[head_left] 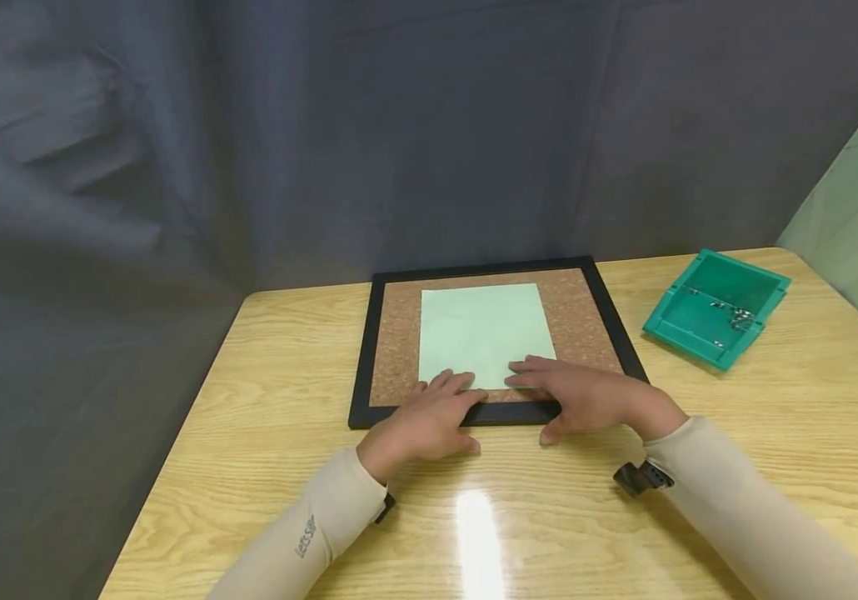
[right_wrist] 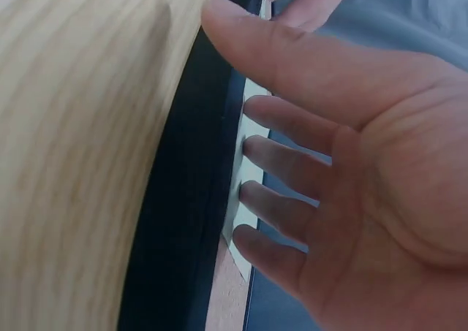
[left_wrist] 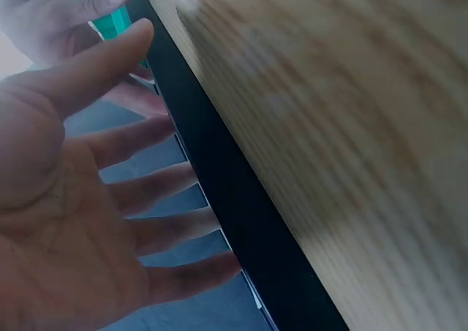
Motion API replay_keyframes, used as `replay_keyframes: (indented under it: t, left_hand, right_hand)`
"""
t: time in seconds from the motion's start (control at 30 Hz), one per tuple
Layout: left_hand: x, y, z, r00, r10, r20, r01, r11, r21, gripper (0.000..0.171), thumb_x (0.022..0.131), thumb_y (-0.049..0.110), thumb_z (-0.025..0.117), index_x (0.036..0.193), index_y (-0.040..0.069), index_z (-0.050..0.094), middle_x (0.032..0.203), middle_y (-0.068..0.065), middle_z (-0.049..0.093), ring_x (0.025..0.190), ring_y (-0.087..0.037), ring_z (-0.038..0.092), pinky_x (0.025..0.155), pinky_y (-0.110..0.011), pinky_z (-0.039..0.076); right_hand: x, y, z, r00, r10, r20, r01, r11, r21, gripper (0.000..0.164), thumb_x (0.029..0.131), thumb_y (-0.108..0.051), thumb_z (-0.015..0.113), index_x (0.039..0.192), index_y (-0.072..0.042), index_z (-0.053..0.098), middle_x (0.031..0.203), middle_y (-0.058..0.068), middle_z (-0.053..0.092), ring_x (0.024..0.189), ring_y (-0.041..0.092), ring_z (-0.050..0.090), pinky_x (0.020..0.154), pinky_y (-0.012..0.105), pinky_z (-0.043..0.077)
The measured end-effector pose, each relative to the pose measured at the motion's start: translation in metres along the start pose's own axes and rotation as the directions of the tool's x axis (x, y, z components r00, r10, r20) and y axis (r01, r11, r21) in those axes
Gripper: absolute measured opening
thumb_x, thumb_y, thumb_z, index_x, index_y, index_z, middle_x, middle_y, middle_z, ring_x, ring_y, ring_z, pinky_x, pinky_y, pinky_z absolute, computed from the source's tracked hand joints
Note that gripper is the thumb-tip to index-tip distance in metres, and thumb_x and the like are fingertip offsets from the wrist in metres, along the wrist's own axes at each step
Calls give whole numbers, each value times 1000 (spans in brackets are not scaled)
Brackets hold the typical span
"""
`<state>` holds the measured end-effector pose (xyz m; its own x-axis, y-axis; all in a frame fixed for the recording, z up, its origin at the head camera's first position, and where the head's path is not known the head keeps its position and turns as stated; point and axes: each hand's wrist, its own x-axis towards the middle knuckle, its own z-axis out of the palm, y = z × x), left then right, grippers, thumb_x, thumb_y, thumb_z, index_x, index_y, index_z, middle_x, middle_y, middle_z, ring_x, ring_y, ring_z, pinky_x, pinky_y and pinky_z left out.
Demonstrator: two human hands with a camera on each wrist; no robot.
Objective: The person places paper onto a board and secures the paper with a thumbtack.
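Observation:
A pale green sheet of paper [head_left: 483, 333] lies on a cork board [head_left: 586, 317] with a black frame [head_left: 363, 367]. My left hand [head_left: 429, 421] reaches over the near frame edge, its spread fingertips at the paper's lower left edge. On the other side, my right hand [head_left: 586, 396] has its fingertips on the paper's lower right corner. In the right wrist view the fingers of the right hand [right_wrist: 351, 163] are extended against the paper [right_wrist: 245, 199], thumb apart. The left wrist view shows the left hand [left_wrist: 80, 199] with straight fingers along the black frame [left_wrist: 219, 170].
To the right of the board, a green plastic tray [head_left: 721, 308] holds several small shiny metal pieces [head_left: 740, 317]. A dark curtain [head_left: 429, 142] hangs behind the wooden table [head_left: 286, 358]. A green patterned cloth [head_left: 856, 208] hangs at the far right.

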<state>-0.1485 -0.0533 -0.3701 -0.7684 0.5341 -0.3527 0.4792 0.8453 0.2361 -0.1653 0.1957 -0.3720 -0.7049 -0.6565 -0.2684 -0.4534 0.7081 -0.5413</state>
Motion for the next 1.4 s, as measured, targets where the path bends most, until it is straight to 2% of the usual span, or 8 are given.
replay_keyframes:
  t: [0.27, 0.5, 0.6, 0.73, 0.83, 0.97, 1.17, 1.4]
  left_hand:
    - [3, 0, -2, 996, 37, -84, -29, 995, 94, 63, 93, 31, 70, 151, 24, 44, 160, 1, 38, 149, -22, 34, 115, -49, 37]
    - [7, -2, -9, 995, 67, -70, -55, 985, 163, 56, 97, 31, 65, 149, 20, 48, 156, 1, 44, 141, -23, 44, 110, -46, 44]
    - [12, -7, -19, 992, 118, -47, -107, 977, 187, 41, 101, 32, 58, 140, 20, 58, 141, -1, 58, 124, -21, 58, 101, -39, 50]
    - [26, -14, -34, 973, 231, -25, -222, 955, 198, 26, 103, 18, 54, 121, 16, 73, 112, -4, 72, 98, -19, 67, 87, -32, 54]
    - [36, -19, -43, 960, 280, -8, -275, 949, 155, 24, 101, 11, 57, 116, 14, 76, 112, -4, 75, 102, -19, 70, 92, -32, 55]
    - [49, -28, -49, 959, 283, -3, -283, 957, 66, 23, 99, 9, 61, 113, 16, 78, 116, 1, 75, 111, -18, 69, 99, -32, 53]
    - [59, -36, -52, 948, 315, 45, -313, 949, -46, 32, 98, -3, 55, 112, 14, 78, 116, 0, 75, 112, -16, 67, 99, -26, 52]
    - [64, -37, -52, 949, 308, 58, -304, 950, -78, 35, 93, -11, 55, 109, 11, 77, 108, -1, 76, 103, -15, 68, 93, -26, 54]
  right_hand:
    - [-7, 0, 2, 1000, -17, -25, 16, 999, -31, 71, 93, -35, 69, 153, -11, 40, 164, 15, 26, 152, 44, 17, 116, 64, 27]
    - [4, 6, -14, 989, -20, 146, 11, 998, 61, 65, 104, -42, 47, 159, -15, 25, 169, 10, 10, 155, 39, 0, 121, 64, 14]
    - [15, 7, -22, 975, -15, 220, -8, 995, 104, 61, 106, -38, 44, 160, -19, 21, 170, 8, 2, 156, 37, -6, 121, 64, 9]
    - [32, 7, -32, 955, 12, 297, -38, 996, 82, 61, 107, -35, 43, 161, -21, 18, 170, 6, -3, 155, 35, -11, 122, 63, 5]
    - [44, 4, -38, 940, 37, 338, -45, 999, 14, 62, 107, -36, 42, 161, -22, 14, 170, 6, -5, 155, 36, -12, 121, 64, 5]
    - [59, -1, -40, 930, 73, 361, -64, 997, -37, 69, 107, -40, 42, 162, -24, 4, 169, 9, -12, 154, 36, -15, 120, 66, 6]
    - [77, 1, -40, 931, 86, 355, -64, 995, -73, 79, 104, -46, 46, 161, -22, -3, 168, 8, -16, 153, 36, -21, 119, 68, -2]
    - [85, 5, -43, 939, 102, 330, -78, 993, -87, 79, 103, -43, 50, 161, -24, 0, 168, 3, -15, 154, 32, -21, 120, 66, -6]
